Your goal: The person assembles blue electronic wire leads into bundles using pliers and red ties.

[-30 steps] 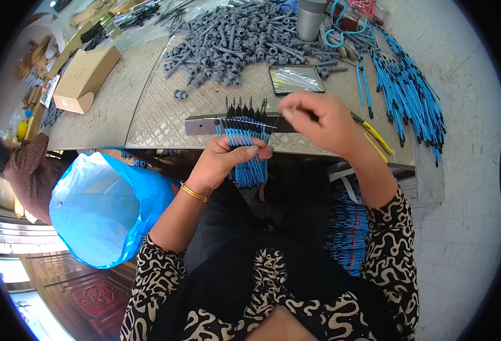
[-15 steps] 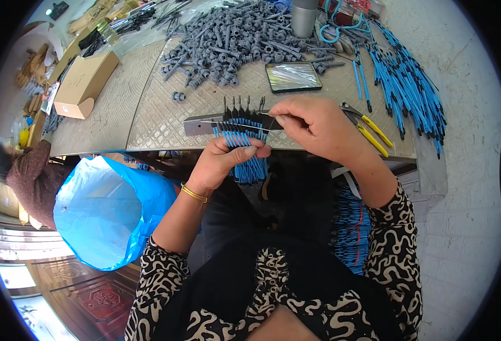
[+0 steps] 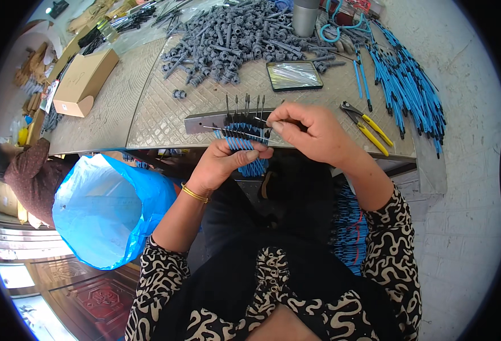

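At the table's near edge my left hand (image 3: pixel 227 162) is closed around a bundle of thin blue sticks (image 3: pixel 253 169) with black ends. The black ends point away from me, and dark thin tips stick up beyond them. Across the bundle lies a thin metal needle (image 3: pixel 209 127). My right hand (image 3: pixel 313 133) pinches at the bundle's right end; a short, thin light-coloured sliver shows by its fingertips, too small to identify. Behind the bundle a flat grey metal bar (image 3: pixel 196 123) lies on the table, partly hidden by the sticks and my right hand.
Grey plastic bolt-like parts (image 3: pixel 227 40) are heaped at the back beside a metal flask (image 3: pixel 304 20). A tin of silvery needles (image 3: pixel 294 75), yellow-handled pliers (image 3: pixel 369 131), more blue sticks (image 3: pixel 401 79) and a cardboard box (image 3: pixel 85 82) surround the work. A blue bag (image 3: pixel 148 193) stands left; another person (image 3: pixel 28 176) sits beyond.
The bundle has tipped a little, and its dark tips stand up longer and more spread. My right hand has shifted slightly, still pinching near the bundle's right end.
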A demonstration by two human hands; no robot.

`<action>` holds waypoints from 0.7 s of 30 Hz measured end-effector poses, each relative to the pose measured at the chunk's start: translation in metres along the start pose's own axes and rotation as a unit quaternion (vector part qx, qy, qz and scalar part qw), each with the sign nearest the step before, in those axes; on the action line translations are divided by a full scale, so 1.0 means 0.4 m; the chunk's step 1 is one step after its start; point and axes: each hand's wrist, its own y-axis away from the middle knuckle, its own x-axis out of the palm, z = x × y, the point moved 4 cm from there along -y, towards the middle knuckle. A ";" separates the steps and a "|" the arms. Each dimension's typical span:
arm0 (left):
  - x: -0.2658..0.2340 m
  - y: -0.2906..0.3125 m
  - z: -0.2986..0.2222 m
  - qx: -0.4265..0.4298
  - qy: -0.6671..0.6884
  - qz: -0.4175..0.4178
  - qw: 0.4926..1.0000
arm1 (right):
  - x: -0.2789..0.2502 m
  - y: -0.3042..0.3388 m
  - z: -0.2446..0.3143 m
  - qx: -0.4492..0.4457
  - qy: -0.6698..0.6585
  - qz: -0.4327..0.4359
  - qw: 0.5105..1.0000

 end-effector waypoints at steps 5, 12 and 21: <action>0.004 -0.001 0.001 -0.009 -0.018 0.006 1.000 | -0.005 -0.002 0.012 -0.026 0.052 0.014 0.998; 0.007 -0.006 0.011 -0.008 -0.013 0.016 1.000 | 0.030 0.015 -0.001 0.036 -0.029 -0.031 0.998; 0.008 -0.011 0.006 -0.009 -0.044 0.038 0.998 | 0.029 -0.009 -0.047 0.002 -0.123 0.011 0.992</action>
